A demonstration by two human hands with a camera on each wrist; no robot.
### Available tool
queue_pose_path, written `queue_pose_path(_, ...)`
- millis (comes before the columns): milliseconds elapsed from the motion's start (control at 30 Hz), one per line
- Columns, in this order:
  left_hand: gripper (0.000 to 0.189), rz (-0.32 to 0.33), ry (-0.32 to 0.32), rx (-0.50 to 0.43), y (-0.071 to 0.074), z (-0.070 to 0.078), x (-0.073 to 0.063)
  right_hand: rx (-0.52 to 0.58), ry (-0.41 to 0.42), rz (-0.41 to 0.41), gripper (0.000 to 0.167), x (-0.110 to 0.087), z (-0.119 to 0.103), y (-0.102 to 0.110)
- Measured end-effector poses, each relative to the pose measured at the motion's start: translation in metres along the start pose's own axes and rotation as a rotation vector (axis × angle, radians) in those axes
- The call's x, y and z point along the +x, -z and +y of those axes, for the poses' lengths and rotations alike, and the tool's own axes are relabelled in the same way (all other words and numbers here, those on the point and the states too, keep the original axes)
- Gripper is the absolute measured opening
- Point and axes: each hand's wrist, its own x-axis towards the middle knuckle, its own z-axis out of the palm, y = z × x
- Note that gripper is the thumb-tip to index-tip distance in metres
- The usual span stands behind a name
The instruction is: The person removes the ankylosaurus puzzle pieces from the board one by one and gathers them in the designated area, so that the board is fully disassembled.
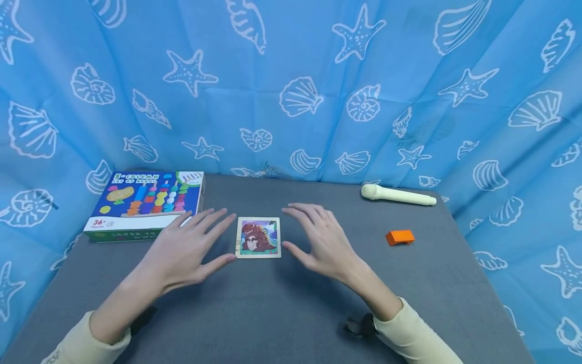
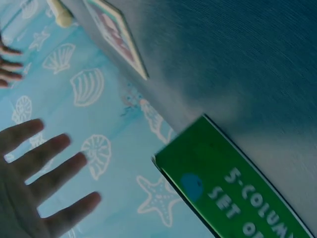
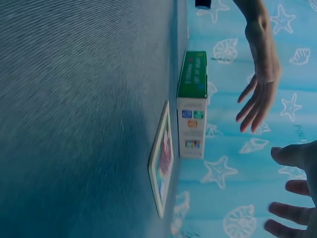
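A small square picture puzzle (image 1: pixel 258 237) with a brown dinosaur and a pale wooden frame lies flat on the grey table. My left hand (image 1: pixel 191 247) hovers at its left side, fingers spread and thumb tip close to the frame's edge. On the other side my right hand (image 1: pixel 320 240) is held above the table, fingers loosely bent toward the puzzle. Both hands hold nothing. In the left wrist view the left fingers (image 2: pixel 59 171) are apart in the air; in the right wrist view the puzzle (image 3: pixel 162 158) lies below the raised hands.
A bead-set box (image 1: pixel 147 205) lies at the left, partly behind the left hand. An orange arch-shaped block (image 1: pixel 400 237) sits at the right. Behind it lies a cream toy microphone (image 1: pixel 397 195). A blue curtain (image 1: pixel 291 91) with shells hangs along the table's back and sides.
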Motion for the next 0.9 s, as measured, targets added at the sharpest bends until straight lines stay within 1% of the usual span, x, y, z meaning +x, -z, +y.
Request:
queue_pose_path(133, 0.078, -0.084, 0.032, -0.017, -0.003, 0.007, 0.004, 0.227, -0.055, -0.077, 0.057, 0.015, -0.001, -0.015)
queue_pose_path(267, 0.067, -0.142, 0.041, -0.051, -0.007, 0.012, 0.008, 0.472, -0.11, -0.164, 0.045, 0.035, 0.002, -0.033)
queue_pose_path(333, 0.063, -0.174, 0.048, -0.075, -0.009, 0.013, 0.01, 0.559, -0.134, -0.204, 0.04, 0.046, 0.004, -0.043)
queue_pose_path(400, 0.061, -0.217, 0.057, -0.103, -0.011, 0.014, 0.012, 0.605, -0.147, -0.243, 0.036, 0.057, 0.005, -0.052)
queue_pose_path(533, 0.062, -0.343, 0.083, -0.186, -0.016, 0.017, 0.019, 0.588, -0.161, -0.334, 0.03, 0.076, 0.007, -0.068)
queue_pose_path(633, 0.066, -0.447, 0.108, -0.26, -0.02, 0.021, 0.023, 0.546, -0.181, -0.41, 0.026, 0.088, 0.009, -0.079)
queue_pose_path(700, 0.068, -0.501, 0.121, -0.302, -0.022, 0.024, 0.025, 0.519, -0.199, -0.448, 0.024, 0.094, 0.011, -0.086)
queue_pose_path(800, 0.07, -0.558, 0.139, -0.35, -0.026, 0.028, 0.027, 0.474, -0.209, -0.484, 0.023, 0.1, 0.012, -0.095)
queue_pose_path(900, 0.07, -0.589, 0.15, -0.364, -0.029, 0.032, 0.028, 0.43, -0.221, -0.497, 0.022, 0.104, 0.01, -0.101)
